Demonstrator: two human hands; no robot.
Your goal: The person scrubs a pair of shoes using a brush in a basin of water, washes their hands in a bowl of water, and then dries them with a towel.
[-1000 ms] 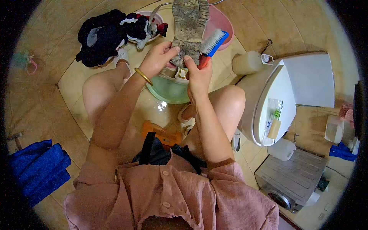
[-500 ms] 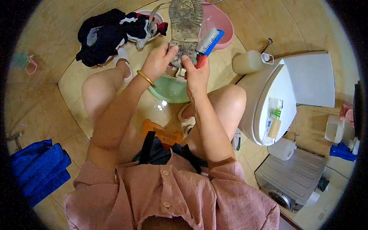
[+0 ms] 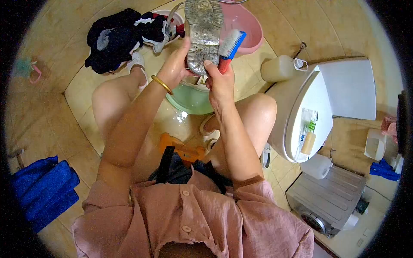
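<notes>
A shoe (image 3: 204, 32) is held up with its grey, dirt-marked sole facing me; the sole looks wet and shiny. My left hand (image 3: 175, 64) is closed around its left side near the heel end, the fingers partly behind it. My right hand (image 3: 221, 79) grips the red handle of a scrubbing brush (image 3: 232, 45) with a blue back and pale bristles, its thumb also pressing on the near end of the sole. The bristles sit beside the right edge of the shoe. Under both hands is a green basin (image 3: 189, 101), partly hidden, with water in it.
Dark clothes (image 3: 112, 41) are heaped at the upper left. A pink basin (image 3: 243, 26) stands behind the brush. On the right are a plastic jug (image 3: 277, 69), a toilet (image 3: 294, 112) and a washing machine (image 3: 327, 198). An orange stool (image 3: 189, 152) is beneath me.
The shoe has shifted slightly left and tipped, so its sole catches more light. My left thumb has moved off the sole to its side. The brush has moved slightly left with my right hand.
</notes>
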